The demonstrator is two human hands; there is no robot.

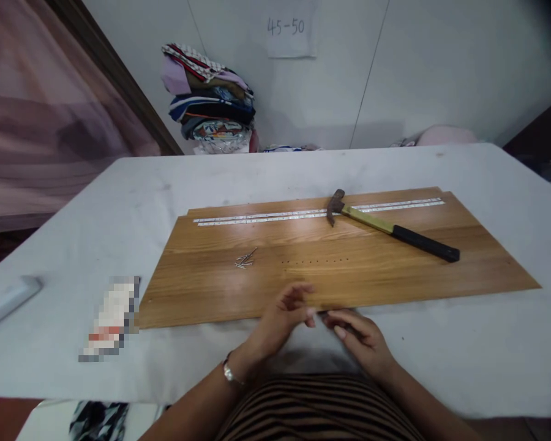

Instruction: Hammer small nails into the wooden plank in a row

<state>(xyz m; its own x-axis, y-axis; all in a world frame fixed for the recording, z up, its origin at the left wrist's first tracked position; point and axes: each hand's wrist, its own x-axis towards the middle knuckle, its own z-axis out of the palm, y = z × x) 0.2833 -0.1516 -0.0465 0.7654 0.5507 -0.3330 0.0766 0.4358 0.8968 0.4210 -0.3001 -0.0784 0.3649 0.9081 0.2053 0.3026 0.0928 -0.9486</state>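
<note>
A wood-grain board [211,294] lies flat on the white-covered table. My left hand [284,315] is over its near edge, fingers loosely bent and apart, holding nothing visible. Beside it, at that same edge, my right hand [367,343] has its fingers loosely curved, with the thumb apart from them and nothing seen in its grasp. A claw hammer [370,219] with a yellow and black handle rests on the board's right half, head to the left. Several nails [245,260] lie in a loose pile left of centre. A row of small dark holes or marks runs between nails and hammer.
Two thin white strips [266,217] with markings run along the board's far part. A blurred-out flat item [112,315] lies left of the board. At the table's left edge is a white object [9,300]. Folded clothes [213,101] are stacked by the wall behind.
</note>
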